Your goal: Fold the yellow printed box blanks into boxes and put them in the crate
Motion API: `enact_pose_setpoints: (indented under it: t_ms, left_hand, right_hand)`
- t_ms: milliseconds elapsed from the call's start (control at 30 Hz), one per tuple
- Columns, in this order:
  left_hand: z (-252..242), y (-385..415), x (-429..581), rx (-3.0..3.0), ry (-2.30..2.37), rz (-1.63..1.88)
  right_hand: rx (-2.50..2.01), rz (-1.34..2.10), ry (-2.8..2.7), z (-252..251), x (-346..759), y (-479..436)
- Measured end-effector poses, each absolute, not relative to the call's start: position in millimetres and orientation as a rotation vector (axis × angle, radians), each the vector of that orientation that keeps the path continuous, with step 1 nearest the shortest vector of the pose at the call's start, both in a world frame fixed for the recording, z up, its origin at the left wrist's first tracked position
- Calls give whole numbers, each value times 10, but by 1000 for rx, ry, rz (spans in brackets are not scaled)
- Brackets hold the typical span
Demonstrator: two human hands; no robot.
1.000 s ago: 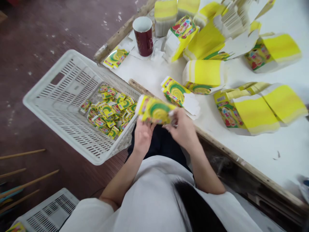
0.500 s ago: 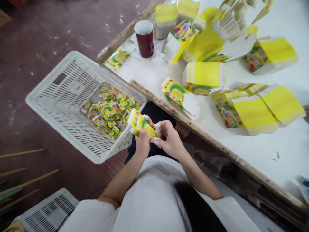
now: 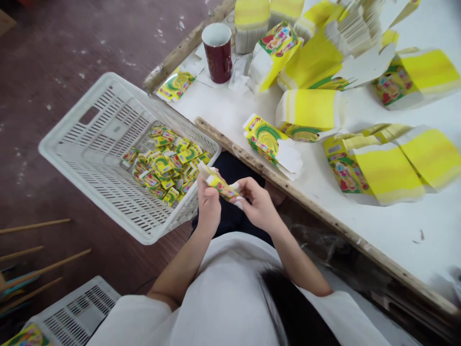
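Both hands hold one small yellow carton (image 3: 219, 185) over the lap — the left hand (image 3: 208, 206) grips its near end, the right hand (image 3: 257, 204) pinches the other. It sits just beside the white basket (image 3: 108, 158), below the table edge (image 3: 273, 178)

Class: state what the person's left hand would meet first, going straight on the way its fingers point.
Probably the rim of the white slotted plastic basket, just beyond the left hand holding a yellow-green cardboard carton; depth is unclear.
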State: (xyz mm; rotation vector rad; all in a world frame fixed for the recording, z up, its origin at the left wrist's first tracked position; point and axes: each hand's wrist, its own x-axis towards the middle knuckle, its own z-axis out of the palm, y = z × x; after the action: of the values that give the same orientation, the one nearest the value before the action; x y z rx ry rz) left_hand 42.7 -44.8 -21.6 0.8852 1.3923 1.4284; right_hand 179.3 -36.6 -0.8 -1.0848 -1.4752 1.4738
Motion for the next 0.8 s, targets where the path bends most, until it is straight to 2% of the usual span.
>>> enact_pose_setpoints:
  t_ms: [100, 200, 333, 400, 567, 667, 800]
  left_hand:
    - [-145, -447, 476, 788, 1406, 1581]
    - [-66, -427, 435, 803, 1399, 1553]
    - [68, -414, 207, 1039, 1285, 1641]
    - [159, -428, 107, 1257, 1286, 1553]
    - [343, -472, 136, 1573, 1317, 696]
    - [352, -509, 257, 1529, 1444, 670]
    - [241, -604, 411, 1590, 1459, 809]
  right_hand:
    - [-1157, 1332, -1519, 65, 1911, -347]
    - [-1207, 1170, -1599, 125, 2060, -319]
    - [-1307, 635, -1803, 210, 2263, -271]
    - [-1249, 499, -1980, 253, 2293, -289]
    - [-937, 546, -2172, 260, 2196, -429]
    - [-1099, 658, -1860, 147, 2148, -457]
    - [-1108, 1198, -1392, -84, 2054, -412]
